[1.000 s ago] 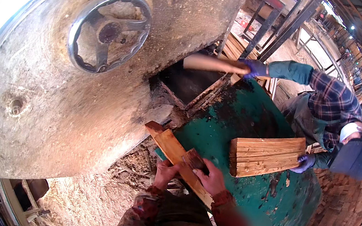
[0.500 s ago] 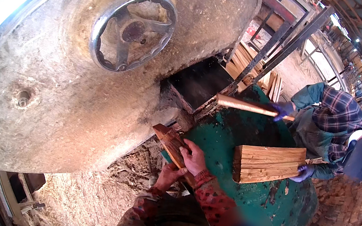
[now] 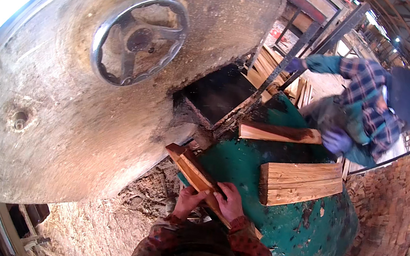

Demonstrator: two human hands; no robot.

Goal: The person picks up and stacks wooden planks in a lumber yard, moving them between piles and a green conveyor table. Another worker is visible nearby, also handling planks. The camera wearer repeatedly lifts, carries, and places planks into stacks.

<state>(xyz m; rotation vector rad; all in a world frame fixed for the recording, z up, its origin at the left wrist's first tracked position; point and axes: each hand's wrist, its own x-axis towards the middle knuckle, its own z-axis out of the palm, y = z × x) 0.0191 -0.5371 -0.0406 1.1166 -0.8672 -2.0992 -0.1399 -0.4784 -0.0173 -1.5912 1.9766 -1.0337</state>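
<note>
A reddish-brown wooden board (image 3: 189,170) slants in front of me, with a lighter face along its near side. My left hand (image 3: 188,202) grips its near edge, fingers closed on it. On the opposite side my right hand (image 3: 228,201) also has its fingers bent round the board; part of its grip is hidden. The board lies over the left edge of a green, scuffed table (image 3: 284,236). A bundle of pale timber pieces (image 3: 302,183) and a darker wooden piece (image 3: 280,134) rest on that table to my right.
A large machine housing with a handwheel (image 3: 140,39) fills the left. Beyond the board is a dark metal plate (image 3: 218,92) beside upright steel bars (image 3: 305,48). A co-worker (image 3: 360,108) bends over the table at right. Sawdust (image 3: 90,232) covers the floor below.
My right hand has slid back along the board toward me. The co-worker's long wooden piece now lies on the table; one gloved hand has left the timber bundle, another reaches toward the steel bars.
</note>
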